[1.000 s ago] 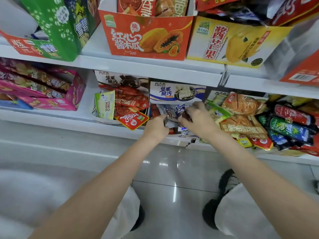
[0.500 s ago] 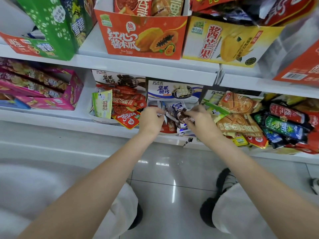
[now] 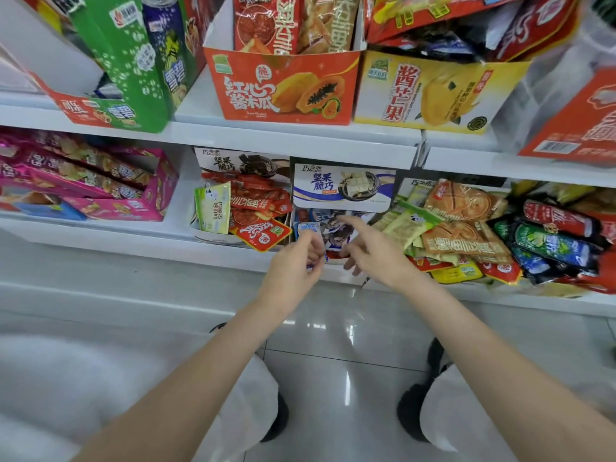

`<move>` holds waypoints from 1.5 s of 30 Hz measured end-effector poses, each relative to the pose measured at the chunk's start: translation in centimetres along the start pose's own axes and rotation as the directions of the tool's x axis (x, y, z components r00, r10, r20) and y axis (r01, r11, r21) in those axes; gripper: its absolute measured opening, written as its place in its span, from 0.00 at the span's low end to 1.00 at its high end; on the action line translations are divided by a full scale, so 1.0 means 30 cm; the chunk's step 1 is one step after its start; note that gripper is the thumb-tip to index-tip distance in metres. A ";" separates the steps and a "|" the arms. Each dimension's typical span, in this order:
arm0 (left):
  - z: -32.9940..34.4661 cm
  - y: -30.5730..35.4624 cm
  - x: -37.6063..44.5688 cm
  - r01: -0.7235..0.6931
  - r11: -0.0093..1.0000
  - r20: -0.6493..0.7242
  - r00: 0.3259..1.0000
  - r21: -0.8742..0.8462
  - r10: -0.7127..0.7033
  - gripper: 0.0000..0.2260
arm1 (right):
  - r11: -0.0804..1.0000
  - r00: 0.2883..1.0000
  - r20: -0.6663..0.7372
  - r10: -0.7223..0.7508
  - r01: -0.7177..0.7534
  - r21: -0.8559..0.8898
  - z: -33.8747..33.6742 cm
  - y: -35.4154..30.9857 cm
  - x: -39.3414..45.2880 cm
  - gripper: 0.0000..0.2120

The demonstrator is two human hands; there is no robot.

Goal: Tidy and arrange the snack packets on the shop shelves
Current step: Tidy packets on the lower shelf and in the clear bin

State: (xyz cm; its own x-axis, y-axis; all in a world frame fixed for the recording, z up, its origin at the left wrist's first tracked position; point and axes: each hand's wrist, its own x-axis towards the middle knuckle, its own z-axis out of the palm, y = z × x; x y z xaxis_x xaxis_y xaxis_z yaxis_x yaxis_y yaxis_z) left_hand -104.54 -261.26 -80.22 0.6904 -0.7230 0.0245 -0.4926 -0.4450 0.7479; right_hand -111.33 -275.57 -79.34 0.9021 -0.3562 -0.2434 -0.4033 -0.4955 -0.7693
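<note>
A small blue-and-white snack packet [image 3: 308, 230] is pinched upright between the thumb and fingers of the left hand [image 3: 293, 265], just at the front lip of the white-and-blue display box [image 3: 343, 188] on the middle shelf [image 3: 100, 235]. It is held by its lower half, apparently so its printed face can be read and it can be slipped back in facing forward. More packets of the same print [image 3: 335, 228] lie jumbled inside the box, some tilted.

The right hand [image 3: 373, 253] holds nothing: its index finger is stretched out into the box, tip near or on the loose packets, the other fingers loosely curled below. It seems to be nudging the heap aside to make room.

To the left, a second box of the same brand [image 3: 240, 165] holds red sachets [image 3: 260, 208], one red packet [image 3: 263, 233] spilling over the front edge, and a pale green packet [image 3: 213, 208] standing against it. To the right, green, orange and dark packets [image 3: 466, 228] lie in a loose pile across the shelf, not yet sorted. Above, on the upper shelf [image 3: 293, 138], stand an orange papaya box [image 3: 283, 91] and a yellow mango box [image 3: 430, 95].
</note>
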 end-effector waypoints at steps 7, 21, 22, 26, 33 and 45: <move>-0.077 -0.076 0.040 0.181 0.983 -0.154 0.972 0.011 -0.178 0.11 | 0.887 0.983 0.161 -0.089 0.152 -0.436 0.062 0.017 0.023 0.25; -0.012 -0.065 0.087 0.136 0.974 0.008 0.990 0.179 -0.140 0.13 | 0.861 0.883 -0.303 -0.359 0.188 -0.472 -0.095 -0.011 0.023 0.10; 0.001 -0.060 0.098 0.127 0.956 0.050 0.988 0.263 -0.145 0.13 | 0.828 0.926 -0.219 -0.307 0.146 -0.542 -0.085 0.003 0.031 0.11; 0.054 -0.032 0.104 0.106 0.795 0.135 0.964 0.597 -0.230 0.17 | 0.672 0.985 -0.118 -0.129 -0.001 -0.741 -0.047 -0.002 0.052 0.16; 0.036 -0.010 0.110 0.333 0.870 0.237 0.870 0.363 -0.432 0.18 | 0.623 0.971 0.224 -0.078 0.223 -0.749 -0.020 0.038 0.067 0.22; -0.162 0.083 0.100 0.455 0.860 0.202 0.887 -0.232 -0.415 0.16 | 0.671 0.987 0.158 -0.018 0.128 -0.730 -0.038 0.078 0.068 0.26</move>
State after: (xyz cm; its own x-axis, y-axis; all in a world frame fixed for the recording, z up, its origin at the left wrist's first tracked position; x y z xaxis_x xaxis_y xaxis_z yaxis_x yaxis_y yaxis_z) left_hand -101.13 -261.98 -75.05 0.7098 -0.5637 -0.4223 0.0129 -0.5891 0.8080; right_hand -110.61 -278.35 -80.94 0.9220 -0.2182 -0.3198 -0.2668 -0.9567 -0.1165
